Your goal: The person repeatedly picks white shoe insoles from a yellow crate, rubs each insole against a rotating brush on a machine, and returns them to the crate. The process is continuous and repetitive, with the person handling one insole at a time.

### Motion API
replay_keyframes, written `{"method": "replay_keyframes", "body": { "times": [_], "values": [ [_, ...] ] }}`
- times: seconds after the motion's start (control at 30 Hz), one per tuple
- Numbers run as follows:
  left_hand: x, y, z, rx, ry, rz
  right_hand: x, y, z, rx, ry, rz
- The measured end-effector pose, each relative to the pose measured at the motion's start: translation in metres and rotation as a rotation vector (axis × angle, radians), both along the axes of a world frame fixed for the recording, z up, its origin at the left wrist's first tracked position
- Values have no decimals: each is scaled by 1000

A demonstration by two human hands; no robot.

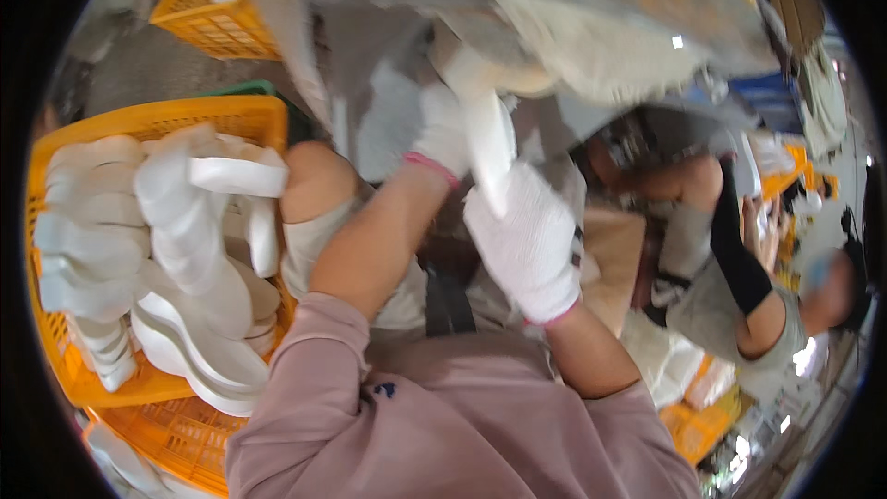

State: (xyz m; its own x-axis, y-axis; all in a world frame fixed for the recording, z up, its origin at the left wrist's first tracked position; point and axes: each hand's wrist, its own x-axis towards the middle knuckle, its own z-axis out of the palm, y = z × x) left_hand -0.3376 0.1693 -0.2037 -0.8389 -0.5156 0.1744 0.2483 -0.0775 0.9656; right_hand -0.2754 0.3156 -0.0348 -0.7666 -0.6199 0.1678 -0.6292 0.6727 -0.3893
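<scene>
The big orange crate [236, 120] on the person's left is the landmark here; it is heaped with white shoe soles [185, 240] stacked in loose curved piles that rise above its rim. A second orange crate [208, 14] sits beyond it, further from the person, and another crate edge shows below it, close to the person's pink sleeve. To the right of the big crate, the person's two forearms rise side by side, both hands in white knit gloves. Well to the right of the crate another person [739, 305] in a grey shirt with a black arm sleeve sits low among more yellow bins. The right hand [527, 240], further from the crate, is wrapped around the lower end of a white sole [490, 143] and grasps it firmly. The left hand [439, 134], nearer the crate, is closed on the same sole at its upper part, fingers curled over the edge. The sole stands nearly upright between the two hands, just under a blurred grey machine body [591, 0] above.
</scene>
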Motion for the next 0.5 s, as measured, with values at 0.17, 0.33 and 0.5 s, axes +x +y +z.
{"method": "replay_keyframes", "body": {
  "times": [0.17, 0.33, 0.5],
  "values": [
    [14, 10, 22, 1145, 29, -100, 11, 21, 23, 126, 6, 131],
    [32, 26, 51, 1214, 61, -89, 38, 75, 21, -690, -1104, -416],
    [27, 1, 76, 952, 47, 109, 28, 69, 14, -849, -1096, -290]
  ]
}}
